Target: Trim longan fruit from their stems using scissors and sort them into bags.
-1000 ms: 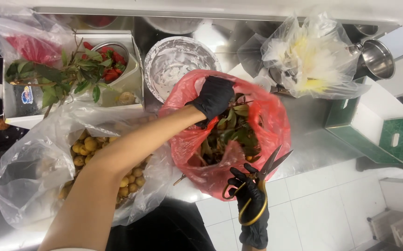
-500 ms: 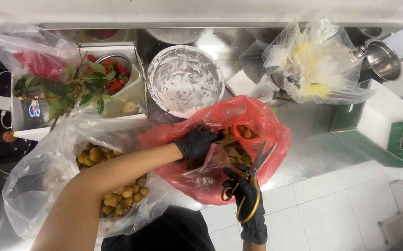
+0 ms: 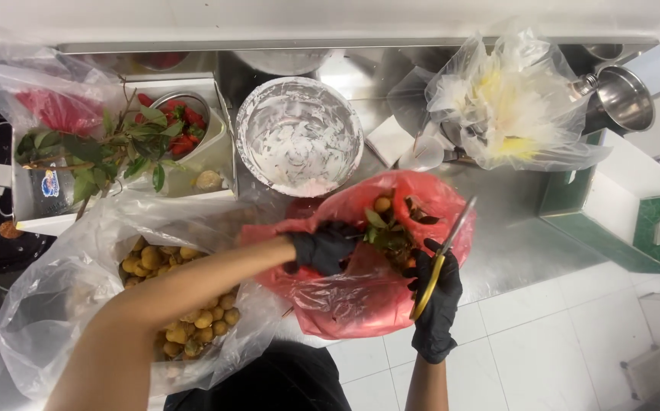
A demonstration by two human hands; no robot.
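Observation:
My left hand (image 3: 324,247), in a black glove, grips a leafy twig with small round yellow-brown fruit (image 3: 388,228) over a red plastic bag (image 3: 360,293). In a black glove too, my right hand (image 3: 436,304) holds yellow-handled scissors (image 3: 442,257), blades pointing up and away beside the twig. The red bag holds leaves and cut stems. A clear plastic bag (image 3: 63,297) at the left is full of the same loose fruit (image 3: 170,304).
A white-smeared metal bowl (image 3: 299,137) stands behind the red bag. A white box (image 3: 215,171) holds leafy branches and a bowl of red fruit. A clear bag with yellow-white contents (image 3: 509,106), a metal jug (image 3: 623,95) and a green-and-white box (image 3: 634,205) are at right.
My left hand drew back out of the red bag toward me, bringing up a twig. My right hand rose with the scissors to the twig. The view shifted downward.

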